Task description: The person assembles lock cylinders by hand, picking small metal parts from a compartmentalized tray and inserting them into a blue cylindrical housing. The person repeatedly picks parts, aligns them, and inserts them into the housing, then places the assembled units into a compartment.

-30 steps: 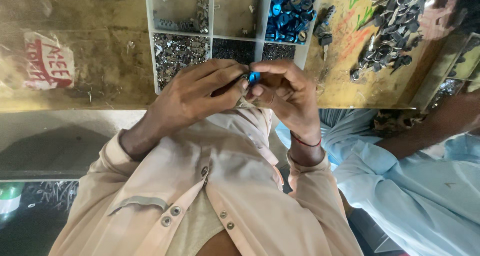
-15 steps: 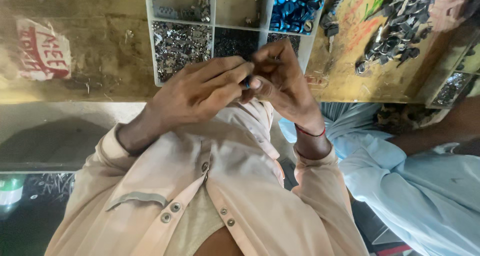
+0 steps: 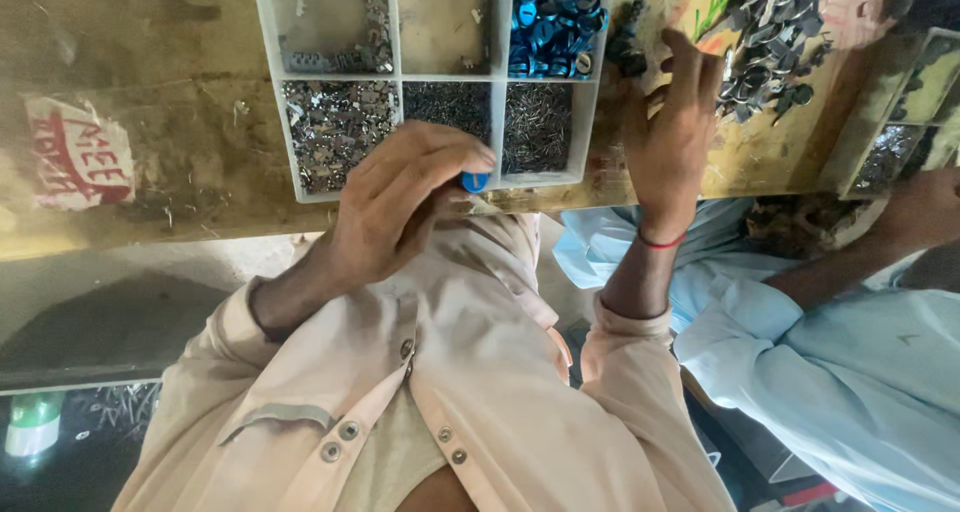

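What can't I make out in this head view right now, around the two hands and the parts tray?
- Blue part in the left hand: mostly covered by the fingers, shape unclear.
- Right hand: its palm faces the bench, so anything under it is hidden.
- Parts tray: cut off by the top edge; the small metal pieces are too fine to identify.
- Dark parts pile: partly out of frame at the top.

A divided tray (image 3: 270, 92) sits on the bench (image 3: 150, 92) — small parts in its compartments. Right of it lies a loose pile (image 3: 770, 32), then what seems another tray (image 3: 905, 122) — half hidden.
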